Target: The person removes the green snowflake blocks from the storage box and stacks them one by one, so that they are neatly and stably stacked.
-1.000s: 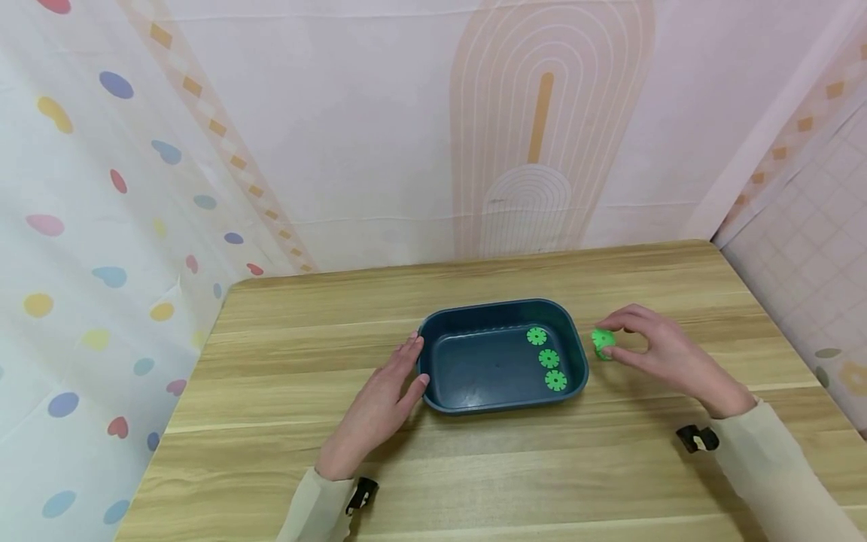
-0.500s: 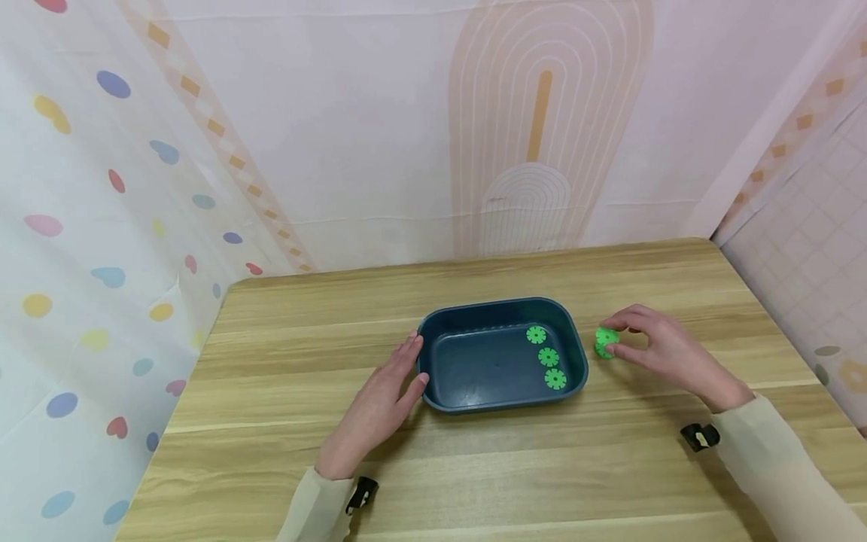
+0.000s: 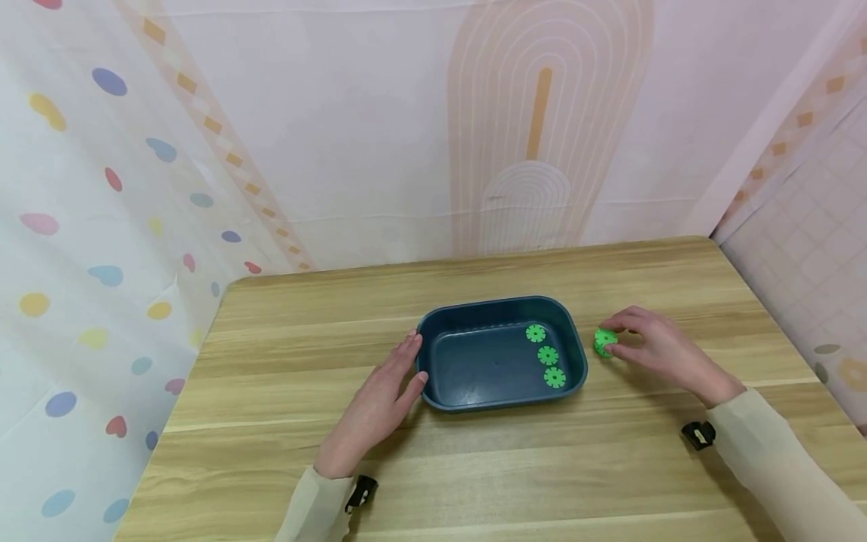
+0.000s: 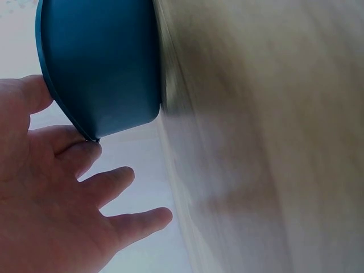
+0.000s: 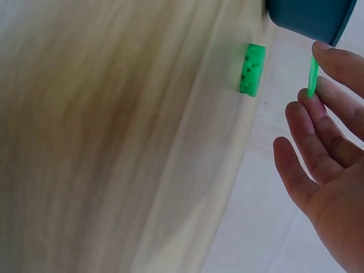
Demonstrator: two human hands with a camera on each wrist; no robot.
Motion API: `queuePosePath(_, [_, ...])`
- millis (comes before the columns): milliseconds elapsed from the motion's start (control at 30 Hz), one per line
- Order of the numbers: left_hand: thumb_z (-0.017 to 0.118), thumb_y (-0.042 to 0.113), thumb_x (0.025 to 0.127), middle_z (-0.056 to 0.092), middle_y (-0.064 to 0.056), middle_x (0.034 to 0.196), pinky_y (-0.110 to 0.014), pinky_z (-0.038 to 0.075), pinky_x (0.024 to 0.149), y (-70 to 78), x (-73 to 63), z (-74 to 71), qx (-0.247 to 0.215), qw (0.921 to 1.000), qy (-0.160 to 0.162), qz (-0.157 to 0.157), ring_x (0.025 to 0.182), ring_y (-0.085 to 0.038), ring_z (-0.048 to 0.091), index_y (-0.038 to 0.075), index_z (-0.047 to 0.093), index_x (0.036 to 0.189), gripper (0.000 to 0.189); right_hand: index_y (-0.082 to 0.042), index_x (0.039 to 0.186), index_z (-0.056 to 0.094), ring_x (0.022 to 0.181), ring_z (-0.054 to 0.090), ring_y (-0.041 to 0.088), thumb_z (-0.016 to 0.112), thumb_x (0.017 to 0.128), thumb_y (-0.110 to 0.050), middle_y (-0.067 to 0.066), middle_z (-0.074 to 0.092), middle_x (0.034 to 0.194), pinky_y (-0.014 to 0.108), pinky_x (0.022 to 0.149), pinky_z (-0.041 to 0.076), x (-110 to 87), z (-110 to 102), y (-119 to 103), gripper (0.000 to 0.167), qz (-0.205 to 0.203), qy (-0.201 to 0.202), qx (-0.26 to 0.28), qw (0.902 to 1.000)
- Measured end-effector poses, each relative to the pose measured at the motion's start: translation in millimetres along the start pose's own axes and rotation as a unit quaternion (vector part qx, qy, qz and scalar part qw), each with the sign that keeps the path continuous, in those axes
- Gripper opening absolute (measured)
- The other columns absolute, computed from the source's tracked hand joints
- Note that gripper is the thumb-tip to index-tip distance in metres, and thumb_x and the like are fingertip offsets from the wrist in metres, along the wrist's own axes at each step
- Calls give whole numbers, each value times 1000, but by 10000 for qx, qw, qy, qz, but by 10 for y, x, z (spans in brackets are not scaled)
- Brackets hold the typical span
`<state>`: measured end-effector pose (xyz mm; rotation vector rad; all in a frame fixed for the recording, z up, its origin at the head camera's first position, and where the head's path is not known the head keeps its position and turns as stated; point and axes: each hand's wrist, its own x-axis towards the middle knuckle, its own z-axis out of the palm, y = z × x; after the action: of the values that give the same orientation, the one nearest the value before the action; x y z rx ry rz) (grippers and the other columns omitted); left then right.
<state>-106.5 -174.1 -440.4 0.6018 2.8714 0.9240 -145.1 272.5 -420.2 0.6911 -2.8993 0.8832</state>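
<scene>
- Pinching, thumb against fingertips, one thin green disc in the right hand; seen edge-on in the upper right of the right wrist view, held clear of the table.
- Bending the remaining right fingers loosely below the disc, toward the right edge of that same view.
- Standing on the table left of the held disc in the right wrist view, apart from it: a short stack of green discs, too blurred to count; overlapped by the held disc in the head view, right of centre.
- Touching the rim at the near-left end of a dark blue tray with thumb and fingertips of the left hand; spreading the lower fingers apart in the left wrist view, lower left.
- Lying flat inside the tray, in a column along its right end: three green discs.
- Reaching in from the lower left and lower right of the head view: pale sleeves, with a black fitting by each cuff.
- Filling the upper part of the head view: a patterned backdrop.
</scene>
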Motion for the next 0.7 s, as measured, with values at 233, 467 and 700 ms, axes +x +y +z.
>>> queuePosePath(233, [50, 34, 111, 23, -5, 170, -67, 31, 116, 3, -7, 2, -8, 10000, -15, -33, 155, -33, 27, 10, 28, 164, 63, 0, 117, 74, 101, 67, 30, 81, 90, -10, 12, 71, 114, 53, 87, 56, 17, -3, 16, 30, 176, -177, -89, 9996])
queuePosePath(467, [50, 34, 111, 22, -5, 171, -67, 30, 116, 8, -1, -3, -20, 10000, -45, -47, 155, -33, 26, 10, 28, 164, 63, 1, 116, 74, 101, 68, 30, 82, 90, -11, 12, 71, 112, 53, 88, 56, 26, 1, 34, 30, 193, -286, -91, 9994])
queuePosePath(700, [50, 33, 111, 22, -4, 171, -68, 30, 116, 12, -2, -6, -32, 10000, -49, -73, 155, -33, 26, 9, 28, 164, 63, 0, 116, 74, 99, 68, 27, 82, 90, -12, 9, 72, 111, 52, 89, 56, 38, 8, 65, 29, 226, -376, -98, 9990])
